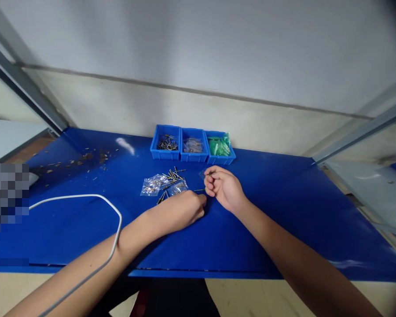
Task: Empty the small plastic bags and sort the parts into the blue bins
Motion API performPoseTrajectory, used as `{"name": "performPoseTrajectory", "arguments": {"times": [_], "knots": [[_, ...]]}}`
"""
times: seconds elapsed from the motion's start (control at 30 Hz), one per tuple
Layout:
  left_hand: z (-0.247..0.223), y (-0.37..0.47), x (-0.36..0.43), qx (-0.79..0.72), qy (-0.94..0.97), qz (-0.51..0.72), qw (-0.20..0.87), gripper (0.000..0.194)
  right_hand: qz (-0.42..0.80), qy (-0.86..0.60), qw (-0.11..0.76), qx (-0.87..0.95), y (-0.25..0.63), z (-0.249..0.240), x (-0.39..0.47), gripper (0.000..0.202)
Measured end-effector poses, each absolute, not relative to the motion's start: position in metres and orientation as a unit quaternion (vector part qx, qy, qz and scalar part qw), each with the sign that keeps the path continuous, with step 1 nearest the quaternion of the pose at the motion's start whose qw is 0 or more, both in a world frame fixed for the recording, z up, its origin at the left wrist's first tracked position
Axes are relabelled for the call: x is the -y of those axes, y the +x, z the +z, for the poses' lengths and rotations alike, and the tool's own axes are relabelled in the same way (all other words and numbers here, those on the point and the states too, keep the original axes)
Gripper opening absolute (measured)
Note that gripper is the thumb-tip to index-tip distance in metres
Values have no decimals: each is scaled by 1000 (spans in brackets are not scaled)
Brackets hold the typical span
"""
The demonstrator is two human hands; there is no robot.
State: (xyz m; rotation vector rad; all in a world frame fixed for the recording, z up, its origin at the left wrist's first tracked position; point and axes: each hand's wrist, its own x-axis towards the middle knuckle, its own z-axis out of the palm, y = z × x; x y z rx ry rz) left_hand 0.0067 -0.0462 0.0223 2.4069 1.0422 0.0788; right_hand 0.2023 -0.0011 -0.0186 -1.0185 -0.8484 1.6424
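My right hand is closed in a pinch on a small clear plastic bag, with a small brass-coloured piece showing at the fingertips. My left hand is curled beside it, knuckles up, and its fingertips are hidden. A thin metal pin shows just past its knuckles; whether it is held I cannot tell. Left of the hands lies a loose pile of thin pins, dark and brass-coloured. Filled clear bags lie against the pile, and more pins lie partly behind my left forearm.
Three joined blue bins stand near the wall: one with dark metal pins, one with clear bags, one with green bags. A white cable loops over my left forearm. Debris is scattered on the blue tabletop at left.
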Motion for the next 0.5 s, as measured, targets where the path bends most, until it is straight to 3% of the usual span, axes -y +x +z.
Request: {"name": "performPoseTrajectory", "arguments": {"times": [0.17, 0.27, 0.37, 0.43, 0.5], "knots": [[16, 1, 33, -417, 797, 260, 353, 22, 753, -409, 437, 274, 205, -16, 4, 15], [16, 2, 33, -452, 701, 429, 346, 25, 784, -395, 413, 241, 201, -16, 8, 10], [14, 7, 36, -462, 653, 550, 243, 26, 798, -381, 406, 231, 189, -15, 18, 18], [10, 11, 38, -427, 690, 565, 148, 25, 798, -373, 410, 236, 178, -15, 27, 26], [6, 13, 37, -358, 763, 534, 68, 27, 787, -361, 427, 262, 170, -18, 35, 20]]}}
